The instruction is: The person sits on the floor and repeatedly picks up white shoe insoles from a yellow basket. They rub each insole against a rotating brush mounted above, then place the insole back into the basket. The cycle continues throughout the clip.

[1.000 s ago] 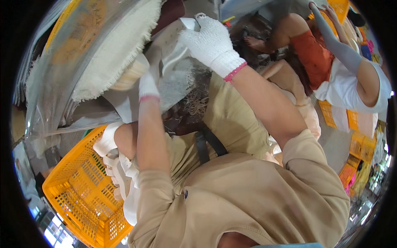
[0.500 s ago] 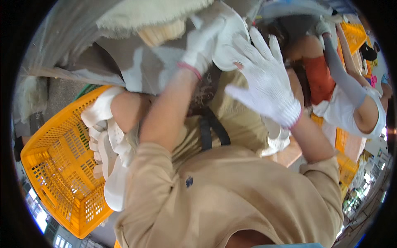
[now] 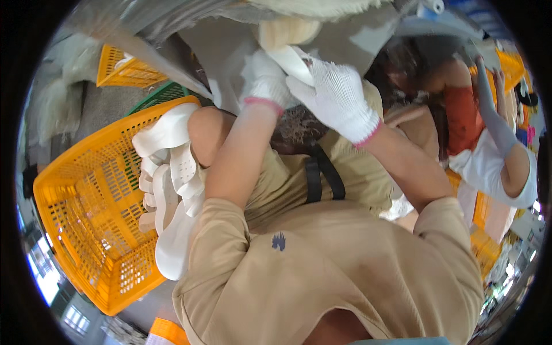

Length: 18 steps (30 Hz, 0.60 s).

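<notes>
A white shoe sole (image 3: 292,64) is held edge-on between my two gloved hands, its far end right at the lower rim of a cream, round pad-like piece (image 3: 287,33). Whether they touch, I cannot tell. My left hand (image 3: 265,79), in a white knit glove with a pink cuff, is closed on the sole's left side, its fingertips partly hidden. From the right, my right hand (image 3: 334,95), gloved alike, grips the near end with thumb and fingers. More white shoe pieces (image 3: 172,213), some with holes, lie stacked beside my left leg, in the basket's right side.
A large orange plastic basket (image 3: 95,172) stands at my left, with a green crate edge (image 3: 158,96) and another orange basket (image 3: 129,69) beyond. Grey sheeting (image 3: 230,40) drapes around the cream piece. Close on my right sits a person in a white top (image 3: 489,167).
My right hand has gone from spread fingers over the sole to gripping its near end. The sole has turned from face-up to edge-on, near the cream piece. The whole view has shifted slightly.
</notes>
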### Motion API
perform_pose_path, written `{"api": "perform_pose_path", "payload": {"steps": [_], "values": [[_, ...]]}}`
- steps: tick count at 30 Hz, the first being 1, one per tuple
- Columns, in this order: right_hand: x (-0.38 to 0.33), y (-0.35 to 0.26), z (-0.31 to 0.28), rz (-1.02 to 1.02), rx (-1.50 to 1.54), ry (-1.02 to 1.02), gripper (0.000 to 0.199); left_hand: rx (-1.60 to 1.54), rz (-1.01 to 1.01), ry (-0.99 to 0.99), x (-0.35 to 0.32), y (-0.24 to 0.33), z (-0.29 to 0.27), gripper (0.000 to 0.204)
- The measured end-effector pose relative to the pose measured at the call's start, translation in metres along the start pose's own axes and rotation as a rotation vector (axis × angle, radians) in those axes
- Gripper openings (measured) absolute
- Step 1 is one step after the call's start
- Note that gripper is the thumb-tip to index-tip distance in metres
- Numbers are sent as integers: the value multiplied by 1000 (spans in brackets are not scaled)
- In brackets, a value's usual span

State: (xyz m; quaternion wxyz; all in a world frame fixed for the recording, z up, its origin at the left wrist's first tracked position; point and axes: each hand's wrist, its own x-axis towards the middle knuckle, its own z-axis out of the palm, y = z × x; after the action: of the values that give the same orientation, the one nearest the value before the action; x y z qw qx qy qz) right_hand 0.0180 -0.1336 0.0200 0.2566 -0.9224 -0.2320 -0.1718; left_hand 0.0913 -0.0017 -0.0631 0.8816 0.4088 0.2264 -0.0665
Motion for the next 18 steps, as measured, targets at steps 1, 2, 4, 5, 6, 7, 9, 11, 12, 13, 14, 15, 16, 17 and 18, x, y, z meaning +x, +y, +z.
{"api": "perform_pose_path", "payload": {"steps": [1,2,4,5,6,7,9,11,12,13,14,15,16,17,18], "values": [[-1,1,-3,-14,28,69,27,-50,-95,12,3,2,-1,49],[-8,-2,-4,-47,58,151,27,-86,-218,34,-2,4,-5,53],[-7,-1,2,-44,-54,108,22,-184,-293,-184,9,1,-15,61],[-3,-3,3,83,-104,27,33,336,134,-209,14,-4,-17,59],[5,-4,7,83,-130,23,45,577,350,-190,18,-1,-18,58],[18,-7,7,145,-136,-47,48,660,551,-147,20,-5,-17,57],[36,-14,2,258,-73,-96,53,224,358,-203,23,-11,-17,58],[41,-2,5,233,89,-210,48,-242,72,-242,21,-20,-18,59],[37,1,4,172,185,-198,45,-349,-128,-304,19,-23,-20,63],[30,-2,-12,329,345,-351,52,-342,-253,-343,13,-27,-21,67],[22,-12,-33,390,195,-629,59,-342,-436,-313,9,-27,-23,70],[8,-17,-44,404,306,-633,61,-344,-447,-386,6,-28,-23,75],[3,-26,-54,426,425,-629,64,-355,-494,-380,2,-27,-24,82],[-11,-28,-44,364,512,-385,63,-382,-430,-477,3,-24,-23,83],[-1,-32,-47,474,578,-518,68,-423,-430,-414,3,-21,-21,84]]}}
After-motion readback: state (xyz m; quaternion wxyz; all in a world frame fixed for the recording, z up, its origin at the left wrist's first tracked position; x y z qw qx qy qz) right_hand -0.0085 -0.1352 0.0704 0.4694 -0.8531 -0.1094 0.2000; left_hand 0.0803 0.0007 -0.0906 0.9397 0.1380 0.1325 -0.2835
